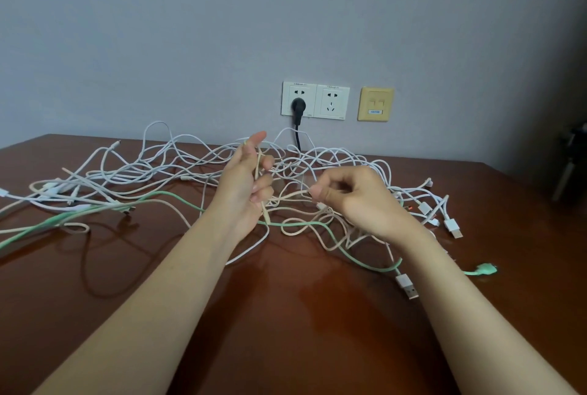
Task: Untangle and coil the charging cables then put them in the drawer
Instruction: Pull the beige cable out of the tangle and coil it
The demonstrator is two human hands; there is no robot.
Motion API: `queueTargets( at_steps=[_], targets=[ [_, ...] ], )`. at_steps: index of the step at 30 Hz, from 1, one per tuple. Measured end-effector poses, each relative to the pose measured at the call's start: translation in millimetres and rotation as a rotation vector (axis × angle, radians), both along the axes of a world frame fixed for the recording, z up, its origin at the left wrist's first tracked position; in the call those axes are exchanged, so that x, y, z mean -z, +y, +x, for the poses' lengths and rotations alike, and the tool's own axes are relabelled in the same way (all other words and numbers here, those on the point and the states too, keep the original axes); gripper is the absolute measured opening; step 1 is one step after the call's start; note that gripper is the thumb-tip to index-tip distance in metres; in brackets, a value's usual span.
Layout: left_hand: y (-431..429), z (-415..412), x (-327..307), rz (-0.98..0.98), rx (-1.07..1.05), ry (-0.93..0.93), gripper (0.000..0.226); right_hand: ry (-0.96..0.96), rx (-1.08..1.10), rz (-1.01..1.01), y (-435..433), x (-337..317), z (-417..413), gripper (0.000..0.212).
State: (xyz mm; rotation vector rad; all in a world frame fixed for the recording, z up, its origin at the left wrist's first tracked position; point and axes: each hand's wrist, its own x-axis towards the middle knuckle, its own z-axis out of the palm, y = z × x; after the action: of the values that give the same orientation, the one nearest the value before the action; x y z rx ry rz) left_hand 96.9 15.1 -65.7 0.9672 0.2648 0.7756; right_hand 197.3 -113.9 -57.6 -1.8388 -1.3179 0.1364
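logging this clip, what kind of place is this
Probably a home or office room: a wooden desk against a grey wall, with wall sockets and a beige network jack plate above it.

Left grip raised, curled; right grip pinching.

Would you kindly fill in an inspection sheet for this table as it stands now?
Surface: glossy brown table.
Job's things: white and beige cables tangled, green cable through them; none coiled; no drawer seen.
Clutter: nothing seen.
Grippers: left hand grips a beige cable; right hand pinches a beige strand.
Cables: USB plugs loose at right; black cord drops behind table.
Surroundings: grey wall, two sockets, black plug in the left one, beige plate.
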Motion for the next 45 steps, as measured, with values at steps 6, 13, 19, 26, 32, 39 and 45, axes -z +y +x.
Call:
queueTargets(
  at_steps=[6, 13, 19, 26, 32, 39, 45],
  targets=[
    [-8, 4, 4, 0.114, 0.044, 0.159, 0.02, -0.11, 0.013, 0.045, 4, 2, -1, 0.027],
    [-17, 10, 12, 0.334, 0.047, 0.314, 0.022, -0.054, -0.096, 0.081, 8, 6, -7, 0.025],
    [-16, 13, 15, 0.311, 0.055, 0.3, 0.027, -0.13, 0.055, -0.029, 15, 17, -2, 0.017],
    [-21, 12, 19, 0.352, 0.183, 0.313, 0.027, 0.199, 0.212, 0.185, 20, 13, 6, 0.015],
    [-26, 12, 18, 0.414, 0.197, 0.326, 0.022, 0.016, 0.269, 0.029, 18, 18, 8, 0.028],
    [-30, 12, 15, 0.375, 0.198, 0.389, 0.028, -0.003, 0.278, 0.173, 17, 17, 10, 0.013],
    [-30, 13, 19, 0.37, 0.192, 0.477, 0.036, -0.034, 0.235, 0.133, 18, 18, 7, 0.015]
  ],
)
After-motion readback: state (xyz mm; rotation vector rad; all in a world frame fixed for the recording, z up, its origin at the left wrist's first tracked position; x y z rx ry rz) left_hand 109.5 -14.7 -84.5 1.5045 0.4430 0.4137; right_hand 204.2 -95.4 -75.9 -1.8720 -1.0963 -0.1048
